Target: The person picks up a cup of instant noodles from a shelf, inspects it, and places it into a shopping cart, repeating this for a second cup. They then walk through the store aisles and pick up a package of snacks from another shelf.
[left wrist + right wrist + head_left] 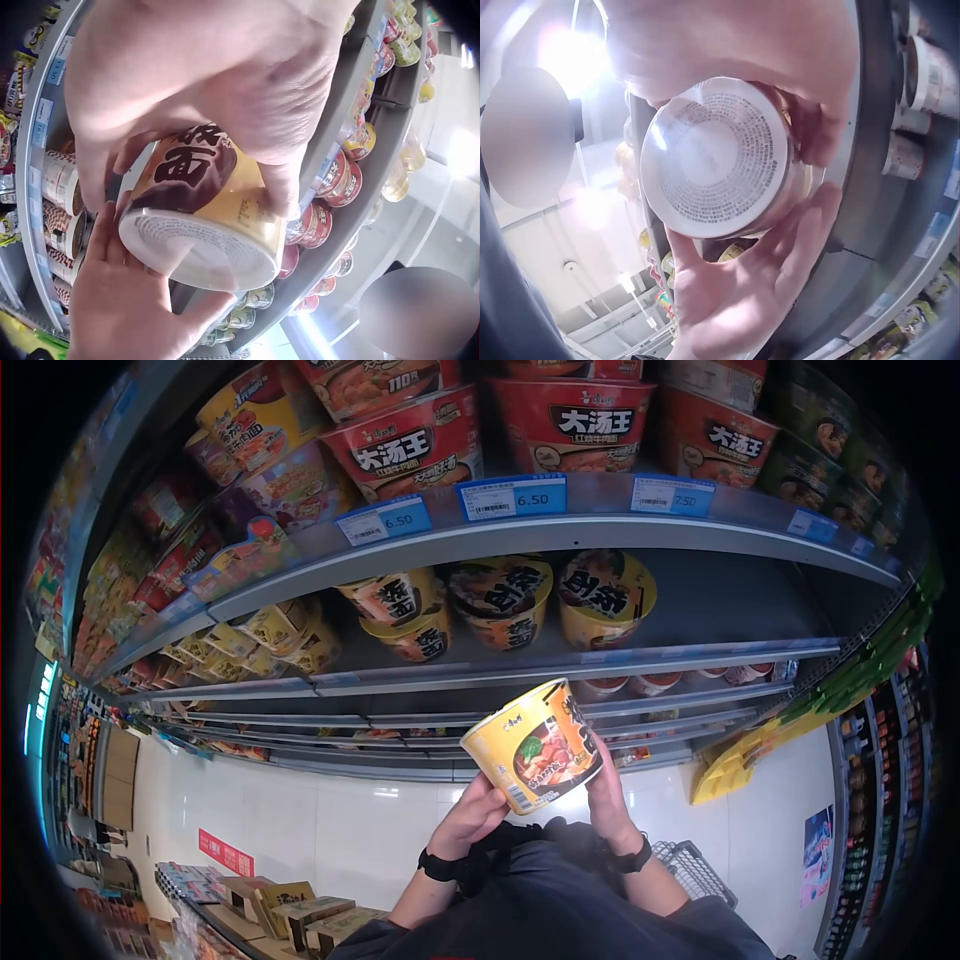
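A yellow instant noodle cup is held tilted in front of the body, its picture side towards the head camera. My left hand grips its lower left side, the thumb near the barcode. On the opposite side my right hand holds the cup, most of its fingers hidden behind it in the head view. The left wrist view shows the left hand curled over the cup and the right hand opposite. The white printed base of the cup faces the right wrist camera, with the right hand around it.
Ahead, a shelf holds several similar yellow noodle cups. Above it stand red noodle tubs behind blue price tags. A shopping cart is at the right of the body; cardboard boxes lie at lower left.
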`<state>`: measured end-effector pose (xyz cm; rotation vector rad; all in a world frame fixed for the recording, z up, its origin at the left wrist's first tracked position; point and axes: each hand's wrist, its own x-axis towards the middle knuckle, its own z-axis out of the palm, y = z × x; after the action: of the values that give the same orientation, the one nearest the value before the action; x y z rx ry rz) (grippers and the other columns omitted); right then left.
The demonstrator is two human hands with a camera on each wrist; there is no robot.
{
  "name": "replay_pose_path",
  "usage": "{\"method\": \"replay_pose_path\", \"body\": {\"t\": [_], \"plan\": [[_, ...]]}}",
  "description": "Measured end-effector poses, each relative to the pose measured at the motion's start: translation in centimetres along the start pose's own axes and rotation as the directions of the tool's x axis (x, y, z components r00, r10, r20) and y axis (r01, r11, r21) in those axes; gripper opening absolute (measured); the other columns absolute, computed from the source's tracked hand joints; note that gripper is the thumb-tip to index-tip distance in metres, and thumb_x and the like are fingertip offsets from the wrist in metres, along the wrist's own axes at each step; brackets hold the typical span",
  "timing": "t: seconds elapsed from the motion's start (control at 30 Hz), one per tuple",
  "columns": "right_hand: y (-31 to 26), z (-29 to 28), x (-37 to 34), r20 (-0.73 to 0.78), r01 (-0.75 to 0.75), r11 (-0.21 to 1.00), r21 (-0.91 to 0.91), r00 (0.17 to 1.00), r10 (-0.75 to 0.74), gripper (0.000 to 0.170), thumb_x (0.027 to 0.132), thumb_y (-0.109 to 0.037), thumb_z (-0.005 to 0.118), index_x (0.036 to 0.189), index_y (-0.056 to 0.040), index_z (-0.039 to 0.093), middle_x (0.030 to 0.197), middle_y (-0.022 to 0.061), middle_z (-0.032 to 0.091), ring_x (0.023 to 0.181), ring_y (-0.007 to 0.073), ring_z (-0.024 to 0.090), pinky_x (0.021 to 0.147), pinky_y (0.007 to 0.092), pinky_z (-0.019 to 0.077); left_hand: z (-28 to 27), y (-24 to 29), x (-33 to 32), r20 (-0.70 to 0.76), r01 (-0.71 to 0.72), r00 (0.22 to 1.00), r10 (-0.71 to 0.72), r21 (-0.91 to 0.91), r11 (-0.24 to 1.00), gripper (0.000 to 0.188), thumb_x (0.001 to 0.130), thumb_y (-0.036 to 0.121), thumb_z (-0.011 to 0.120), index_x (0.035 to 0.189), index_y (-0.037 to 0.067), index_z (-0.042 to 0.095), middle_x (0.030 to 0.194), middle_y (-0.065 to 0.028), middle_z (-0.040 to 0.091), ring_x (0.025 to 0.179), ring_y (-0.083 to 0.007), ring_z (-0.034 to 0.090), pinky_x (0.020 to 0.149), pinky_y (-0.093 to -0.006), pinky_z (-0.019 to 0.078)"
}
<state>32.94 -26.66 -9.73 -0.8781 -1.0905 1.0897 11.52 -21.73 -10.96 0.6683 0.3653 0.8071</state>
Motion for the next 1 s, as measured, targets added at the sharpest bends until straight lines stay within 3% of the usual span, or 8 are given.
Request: {"method": "replay_pose_path", "body": {"t": [0.23,0.3,0.4,0.53,0.73,0.8,0.87,1.0], "plan": [[-1.7,0.7,1.4,-0.079,0.137,0.9,-0.414,0.98,-0.185,0.073,0.1,-0.049,0.04,0.147,0.0056,0.028,0.146,0.0215,0.041,0.137,0.0282,0.037,0.113,0.038,0.0267,-0.5,0.3,0.4,-0.077,-0.082,0.994,0.08,-0.026,0.996,0.066,0.093,0.027,0.066,0.144,0.002,0.031,0.144,-0.0141,0.044,0.133,-0.0254,0.044,0.112,-0.0442,0.035],[-1.7,0.4,1.7,-0.08,0.129,0.92,-0.371,0.982,-0.17,0.072,0.1,-0.05,0.04,0.146,0.0055,0.031,0.145,0.0208,0.042,0.136,0.0276,0.038,0.112,0.0381,0.0278,0.1,1.2,0.5,-0.186,-0.078,0.98,0.072,-0.029,0.996,0.051,0.096,0.024,0.062,0.138,0.006,0.039,0.129,-0.0085,0.055,0.116,-0.0186,0.057,0.096,-0.0383,0.0474],[-1.6,0.7,1.6,-0.065,0.161,0.963,-0.217,0.982,-0.179,0.07,0.101,-0.05,0.036,0.144,0.005,0.033,0.142,0.0184,0.044,0.133,0.0259,0.041,0.111,0.0372,0.0289,-0.4,1.8,0.3,-0.163,-0.088,0.982,0.094,0.046,0.995,0.045,0.096,0.021,0.061,0.135,0.007,0.043,0.125,-0.0075,0.058,0.112,-0.0186,0.059,0.093,-0.0372,0.0491],[-1.3,0.6,1.6,0.003,0.173,0.984,-0.045,0.985,-0.173,0.071,0.101,-0.054,0.034,0.142,0.0047,0.034,0.14,0.0159,0.046,0.131,0.0239,0.043,0.11,0.0354,0.0296,-2.9,1.1,-0.3,-0.101,-0.038,0.994,0.048,0.099,0.994,0.057,0.096,0.026,0.061,0.141,0.001,0.037,0.14,-0.0144,0.049,0.128,-0.0247,0.05,0.107,-0.0434,0.043],[-2.1,1.0,1.7,0.024,-0.05,0.971,-0.235,0.998,0.057,0.067,0.094,-0.036,0.055,0.143,0.0047,0.034,0.142,0.0204,0.045,0.133,0.0308,0.044,0.112,0.0391,0.0308,-2.5,-0.1,-0.2,-0.086,-0.062,0.995,0.059,-0.032,0.998,0.075,0.09,0.042,0.068,0.145,0.003,0.034,0.141,-0.0121,0.05,0.128,-0.0244,0.052,0.105,-0.0421,0.0447],[-1.7,0.4,1.7,0.068,-0.009,0.921,-0.388,0.997,0.038,0.068,0.09,-0.027,0.058,0.145,0.004,0.031,0.145,0.0215,0.042,0.136,0.0335,0.04,0.113,0.0399,0.0295,-2.3,0.4,0.3,-0.141,-0.096,0.984,0.108,0.093,0.991,0.073,0.091,0.044,0.065,0.144,0.003,0.036,0.141,-0.0119,0.05,0.127,-0.0236,0.052,0.105,-0.0421,0.0451],[-2.3,0.8,1.8,0.037,0.166,0.864,-0.475,0.985,-0.169,0.069,0.089,-0.024,0.059,0.146,0.0033,0.031,0.148,0.0213,0.038,0.138,0.0349,0.036,0.114,0.0401,0.028,-2.2,0.8,0.8,-0.113,-0.11,0.987,0.117,0.067,0.992,0.07,0.092,0.043,0.063,0.142,0.001,0.037,0.139,-0.0136,0.05,0.125,-0.0236,0.053,0.103,-0.0421,0.0467],[-1.1,0.0,1.6,-0.01,0.125,0.93,-0.345,0.991,-0.137,0.07,0.089,-0.021,0.059,0.148,0.0021,0.029,0.15,0.0194,0.035,0.139,0.0316,0.035,0.114,0.0399,0.0269,-0.8,2.1,1.0,-0.095,-0.107,0.99,0.105,-0.016,0.994,0.061,0.095,0.027,0.063,0.143,0.002,0.034,0.134,-0.0111,0.051,0.123,-0.0218,0.053,0.097,-0.0413,0.0493]]}}
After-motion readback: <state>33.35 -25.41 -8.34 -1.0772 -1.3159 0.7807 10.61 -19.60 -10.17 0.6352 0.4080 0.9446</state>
